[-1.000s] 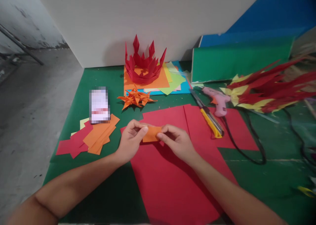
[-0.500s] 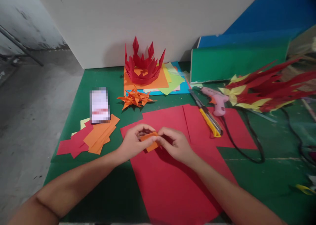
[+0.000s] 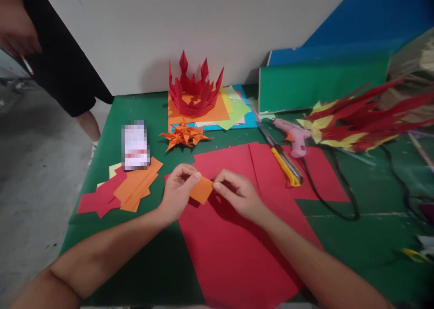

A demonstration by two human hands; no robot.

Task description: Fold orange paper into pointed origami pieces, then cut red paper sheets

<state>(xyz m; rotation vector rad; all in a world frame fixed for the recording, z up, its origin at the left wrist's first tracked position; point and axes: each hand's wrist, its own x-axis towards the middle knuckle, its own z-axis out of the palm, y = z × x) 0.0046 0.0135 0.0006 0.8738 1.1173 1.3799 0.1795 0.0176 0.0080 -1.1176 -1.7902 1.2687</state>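
A small square of orange paper (image 3: 202, 191) is held up between my hands, over a large sheet of red paper (image 3: 237, 250). My left hand (image 3: 178, 187) pinches it at its upper left, thumb on top. The thumb and fingertips of my right hand (image 3: 237, 191) are closed on its right corner. Left of my hands lie orange and red paper strips (image 3: 132, 189), with a blurred-out phone (image 3: 135, 144) at their upper edge. Folded orange paper stars (image 3: 185, 136) sit behind my hands.
A red paper crown (image 3: 195, 96) stands on coloured sheets at the back. A yellow utility knife (image 3: 285, 164), a pink glue gun (image 3: 294, 137) with its cord, and red-yellow paper flames (image 3: 359, 119) lie right. At far left stands a person in black shorts (image 3: 61, 65).
My hands have moved slightly apart, and the orange paper now shows as a flat square between them. Another person has come into view at the upper left.
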